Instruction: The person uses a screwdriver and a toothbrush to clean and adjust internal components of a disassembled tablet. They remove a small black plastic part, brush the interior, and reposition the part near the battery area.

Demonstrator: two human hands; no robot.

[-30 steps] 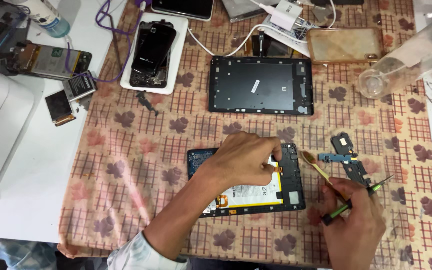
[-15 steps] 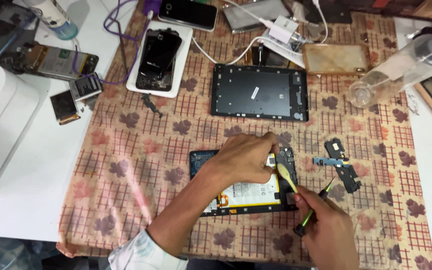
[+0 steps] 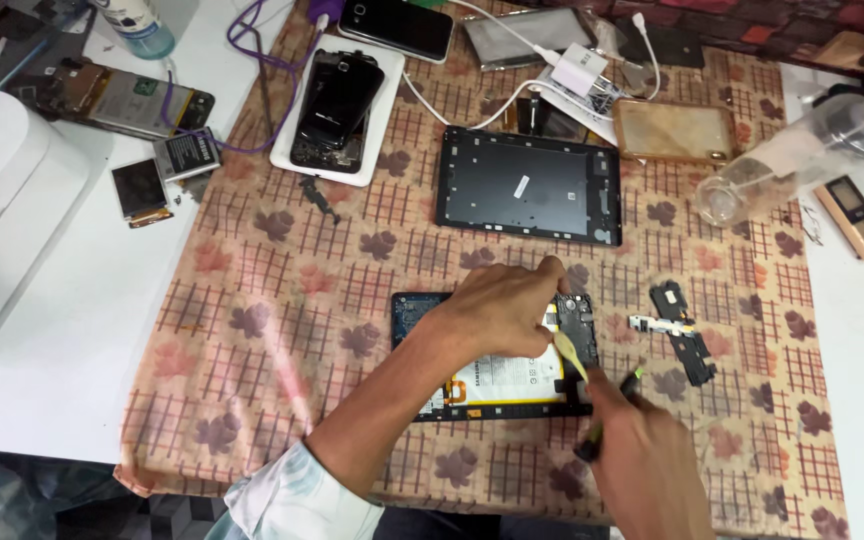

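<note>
An opened tablet [image 3: 422, 310] with a white battery [image 3: 512, 378] lies on the patterned cloth near the front edge. My left hand [image 3: 502, 305] rests flat on its upper half, fingers pressing near the right end. My right hand [image 3: 647, 460] is at the lower right and grips a green-tipped screwdriver [image 3: 614, 405] together with a pale yellow pry tool [image 3: 570, 352]. The pry tool's tip touches the tablet's right side beside the dark circuit board [image 3: 580, 315]. Part of the tablet is hidden under my left hand.
The tablet's black back cover [image 3: 529, 187] lies further back. Small removed parts [image 3: 680, 332] sit to the right. A dismantled black phone on a white tray [image 3: 337, 100], loose batteries [image 3: 162, 170], a charger with cables [image 3: 580, 70], a clear bottle [image 3: 802, 150] and a gold phone [image 3: 857, 215] surround the cloth.
My right hand has moved left from beside the small parts to the tablet's right edge, bringing the pry tool's tip onto it. My left hand has stayed on the tablet.
</note>
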